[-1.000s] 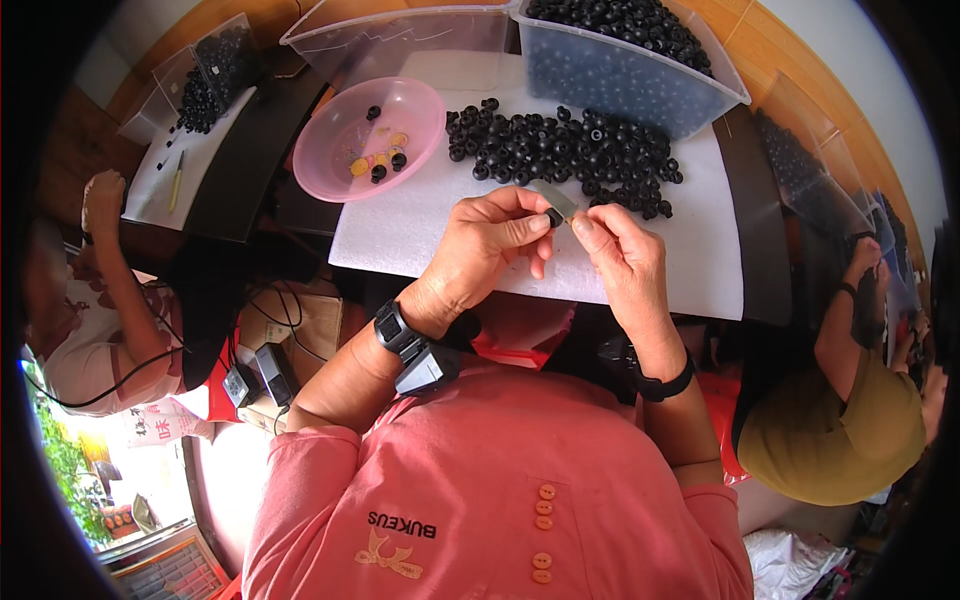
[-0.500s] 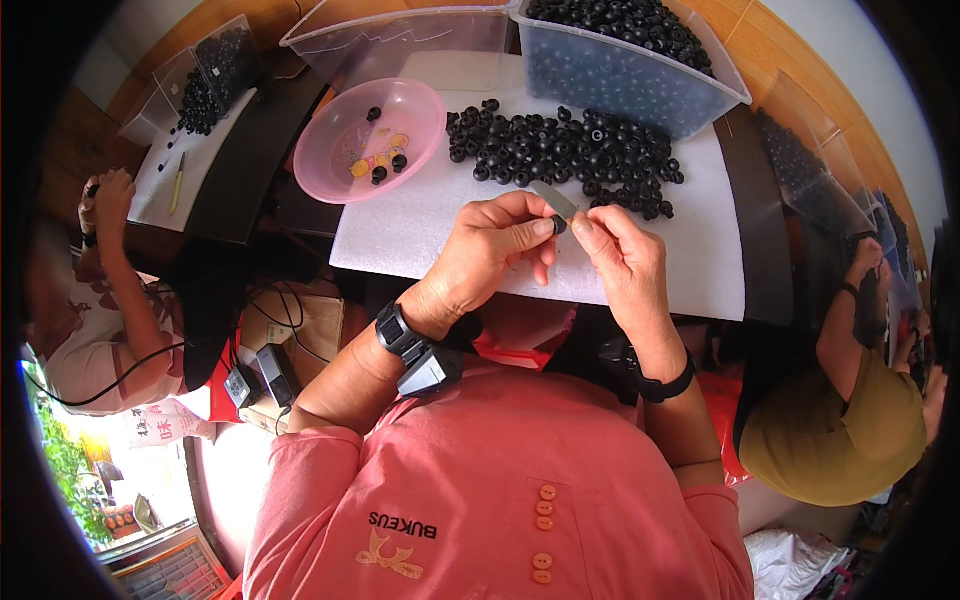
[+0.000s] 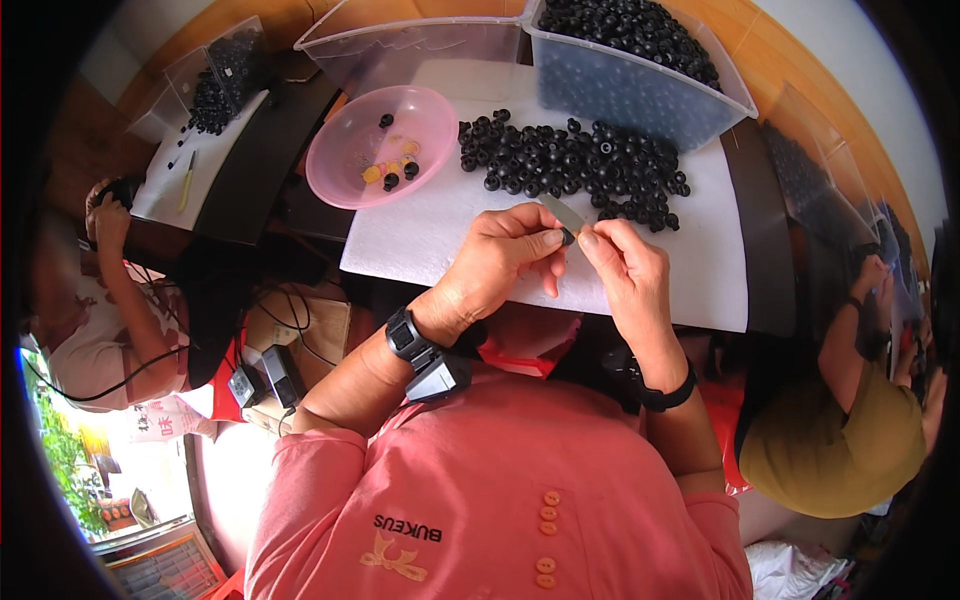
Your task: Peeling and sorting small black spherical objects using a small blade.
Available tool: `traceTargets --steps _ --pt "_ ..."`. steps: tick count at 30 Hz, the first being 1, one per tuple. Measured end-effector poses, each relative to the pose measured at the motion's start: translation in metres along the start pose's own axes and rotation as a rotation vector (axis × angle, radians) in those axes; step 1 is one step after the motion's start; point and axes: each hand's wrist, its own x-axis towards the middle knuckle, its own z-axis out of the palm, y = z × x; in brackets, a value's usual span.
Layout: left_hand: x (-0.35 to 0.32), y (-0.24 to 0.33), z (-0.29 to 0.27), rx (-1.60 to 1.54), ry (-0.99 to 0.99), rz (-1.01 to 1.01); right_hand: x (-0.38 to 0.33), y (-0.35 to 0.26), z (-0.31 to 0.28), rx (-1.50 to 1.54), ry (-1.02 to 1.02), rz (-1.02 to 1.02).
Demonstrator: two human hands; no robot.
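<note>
My left hand (image 3: pixel 495 252) is closed, pinching a small black round part (image 3: pixel 568 238) between thumb and fingers; most of it is hidden. In my right hand (image 3: pixel 634 272) is a small knife with a flat grey blade (image 3: pixel 563 211). The blade lies against the black part, and its handle is covered by my fingers. Both hands hover over the near side of a white foam sheet (image 3: pixel 410 245). Just beyond them spreads a pile of black round parts (image 3: pixel 560 160). To the left, a pink plastic bowl (image 3: pixel 338 135) has 3 such parts in it.
A clear bin (image 3: pixel 630 105) full of black parts stands at the back, beside another clear tub (image 3: pixel 410 65). At the left, a person's hand (image 3: pixel 108 222) works near a table with a yellow-handled knife (image 3: pixel 187 182). Another person's hand (image 3: pixel 872 275) shows at the right.
The whole view has shifted slightly, so things sit a little lower and further right. Less of the black part shows beside the blade. Both hands keep their grips.
</note>
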Motion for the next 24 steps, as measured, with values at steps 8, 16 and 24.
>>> traceTargets --steps 8,16,24 --pt "-0.003 -0.004 0.015 -0.082 0.074 0.020 -0.004 0.001 0.001 -0.053 0.027 -0.079" --pt "-0.001 -0.003 0.017 -0.102 0.082 0.004 -0.010 0.004 0.004 0.098 -0.038 -0.142" --pt "-0.002 -0.005 0.016 -0.113 0.061 -0.005 -0.003 0.009 -0.008 0.314 0.087 0.200"
